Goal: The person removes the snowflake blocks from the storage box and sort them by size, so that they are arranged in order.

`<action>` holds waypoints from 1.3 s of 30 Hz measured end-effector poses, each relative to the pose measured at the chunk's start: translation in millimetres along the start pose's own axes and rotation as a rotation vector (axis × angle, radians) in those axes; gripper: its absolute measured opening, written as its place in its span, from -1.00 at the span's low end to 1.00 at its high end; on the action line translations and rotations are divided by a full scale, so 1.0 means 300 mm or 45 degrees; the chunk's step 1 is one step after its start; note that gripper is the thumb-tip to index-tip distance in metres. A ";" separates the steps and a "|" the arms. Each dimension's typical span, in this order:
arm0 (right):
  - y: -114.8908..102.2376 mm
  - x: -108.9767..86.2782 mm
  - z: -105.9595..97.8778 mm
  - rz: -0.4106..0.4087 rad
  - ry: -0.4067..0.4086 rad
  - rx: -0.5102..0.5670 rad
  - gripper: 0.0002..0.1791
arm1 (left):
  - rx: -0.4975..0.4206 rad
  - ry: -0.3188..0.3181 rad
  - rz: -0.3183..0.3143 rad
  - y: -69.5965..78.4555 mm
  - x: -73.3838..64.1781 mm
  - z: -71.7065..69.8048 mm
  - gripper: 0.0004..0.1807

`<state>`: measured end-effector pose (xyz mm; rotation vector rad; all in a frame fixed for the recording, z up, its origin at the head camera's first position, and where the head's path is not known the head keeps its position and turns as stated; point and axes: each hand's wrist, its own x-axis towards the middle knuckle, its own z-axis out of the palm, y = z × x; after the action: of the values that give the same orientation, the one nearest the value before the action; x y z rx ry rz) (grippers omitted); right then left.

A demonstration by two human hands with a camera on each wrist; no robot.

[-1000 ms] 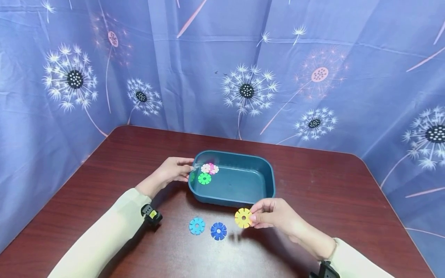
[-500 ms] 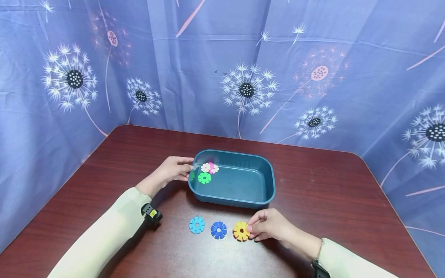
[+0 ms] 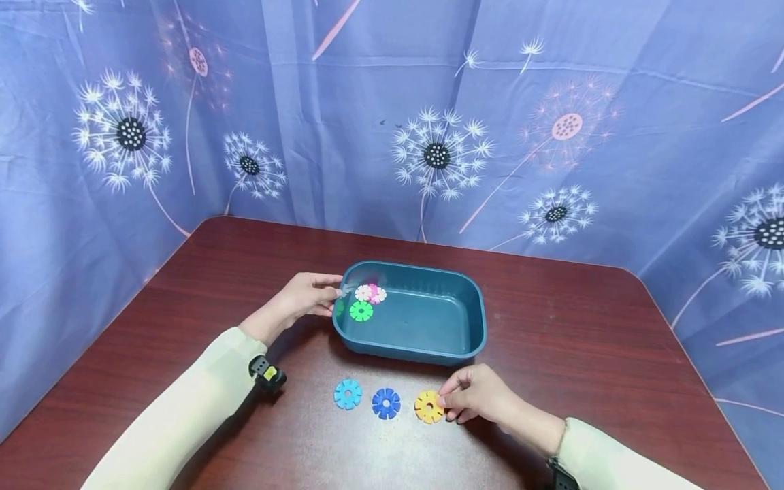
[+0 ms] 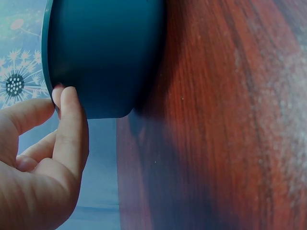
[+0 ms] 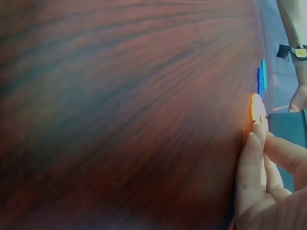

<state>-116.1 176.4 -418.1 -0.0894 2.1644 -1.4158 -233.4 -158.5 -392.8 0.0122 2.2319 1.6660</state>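
My right hand (image 3: 479, 395) pinches the right edge of a yellow interlocking disc (image 3: 427, 408), a notched flower-shaped piece with a center hole, low over the table. In the right wrist view, thumb and fingertips meet at the edge of the yellow disc (image 5: 257, 108). Left of it lie a dark blue disc (image 3: 378, 412) and a light blue disc (image 3: 340, 396), making a row. My left hand (image 3: 304, 297) grips the left end of a teal plastic tub (image 3: 416, 352); the left wrist view shows fingertips at the rim of the tub (image 4: 105, 57).
Inside the tub, at its left end, lie a green disc (image 3: 354, 314) and some pink and white discs (image 3: 363, 294). The dark red wooden table (image 3: 569, 340) backs onto a blue dandelion-print curtain (image 3: 355, 150). Each wrist wears a black strap.
My right hand has lowered the yellow disc from just before the tub's front wall to beside the dark blue disc. The left hand and tub have stayed in place.
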 end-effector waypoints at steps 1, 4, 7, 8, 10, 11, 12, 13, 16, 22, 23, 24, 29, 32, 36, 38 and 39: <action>-0.001 0.000 0.001 -0.005 0.006 -0.017 -0.80 | 0.002 0.003 -0.001 0.001 0.000 0.001 -0.43; -0.005 -0.003 0.005 -0.018 0.022 -0.050 -0.82 | 0.012 0.002 -0.001 0.005 -0.003 0.001 -0.43; -0.011 -0.006 0.010 -0.041 0.037 -0.073 -0.84 | 0.012 0.005 -0.004 0.005 -0.002 0.001 -0.43; -0.013 -0.007 0.012 -0.046 0.044 -0.081 -0.85 | 0.012 0.003 -0.003 0.005 -0.002 0.000 -0.43; -0.016 -0.008 0.015 -0.057 0.057 -0.101 -0.87 | 0.008 0.003 -0.006 0.003 0.000 0.000 -0.43; -0.017 -0.008 0.016 -0.059 0.062 -0.111 -0.88 | 0.005 0.003 -0.007 0.003 0.001 -0.001 -0.43; -0.018 -0.008 0.017 -0.060 0.066 -0.120 -0.89 | 0.005 -0.001 -0.004 0.003 -0.001 -0.001 -0.43; -0.018 -0.008 0.017 -0.060 0.070 -0.128 -0.89 | 0.004 -0.002 -0.005 0.003 -0.001 -0.001 -0.43; -0.017 -0.007 0.017 -0.061 0.073 -0.143 -0.89 | 0.000 -0.004 -0.007 0.003 -0.002 -0.001 -0.43; -0.010 -0.001 0.019 -0.085 0.067 -0.152 -0.91 | 0.002 0.004 -0.023 0.003 -0.003 0.000 -0.43; -0.009 0.000 0.020 -0.087 0.067 -0.154 -0.91 | 0.006 0.001 -0.017 0.002 -0.004 0.000 -0.43; -0.008 0.000 0.020 -0.087 0.068 -0.158 -0.91 | 0.008 0.000 -0.018 0.001 -0.004 -0.001 -0.43; -0.012 -0.008 0.012 -0.088 0.045 -0.152 -0.86 | 0.002 0.002 -0.024 -0.004 -0.003 -0.002 -0.44; -0.032 -0.024 -0.002 -0.124 -0.036 -0.147 -0.81 | -0.002 0.000 -0.026 -0.003 -0.003 -0.002 -0.44; -0.097 -0.048 -0.032 -0.189 -0.174 -0.194 -0.74 | -0.007 0.001 -0.022 -0.001 0.000 -0.001 -0.45; -0.145 -0.059 -0.052 -0.216 -0.227 -0.218 -0.68 | -0.010 -0.003 -0.019 -0.002 0.000 0.000 -0.44; -0.172 -0.064 -0.063 -0.225 -0.244 -0.226 -0.65 | -0.011 -0.006 -0.017 -0.002 0.000 0.000 -0.44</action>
<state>-120.8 175.6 -359.9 -0.4733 2.1580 -1.2480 -233.4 -158.7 -393.4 -0.0007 2.2163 1.6673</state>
